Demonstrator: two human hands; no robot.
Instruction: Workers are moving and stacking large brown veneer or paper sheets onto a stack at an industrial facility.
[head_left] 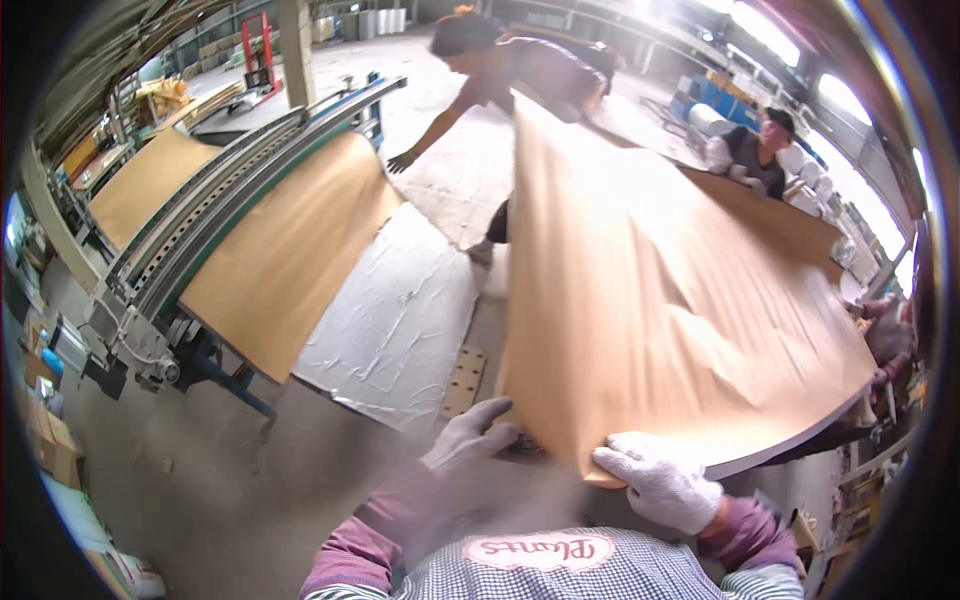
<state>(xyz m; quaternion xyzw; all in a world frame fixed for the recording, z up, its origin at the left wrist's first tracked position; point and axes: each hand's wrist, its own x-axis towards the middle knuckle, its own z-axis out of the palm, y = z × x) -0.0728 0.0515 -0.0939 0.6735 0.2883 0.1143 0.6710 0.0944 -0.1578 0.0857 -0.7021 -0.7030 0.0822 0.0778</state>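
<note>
A large sheet of brown paper (660,300) is raised in front of me, creased and bowed. My right hand (668,485), in a white knit glove, is closed on its near edge, close to the near left corner. Beside the sheet's left edge is my left hand (472,438), also gloved. Its thumb and fingers are apart, near or touching the edge, with no clear grip on it. To the left, a silvery-white sheet (395,310) with a wrinkled surface lies next to another length of brown paper (290,250) that passes under a machine's long rollers.
The roller machine (240,180) stands at the left, its end frame (140,335) jutting near. A co-worker (530,70) leans across behind the sheet, an arm toward the machine. Another person (765,150) is at the far right; someone's gloved hands (885,335) are at the sheet's right edge.
</note>
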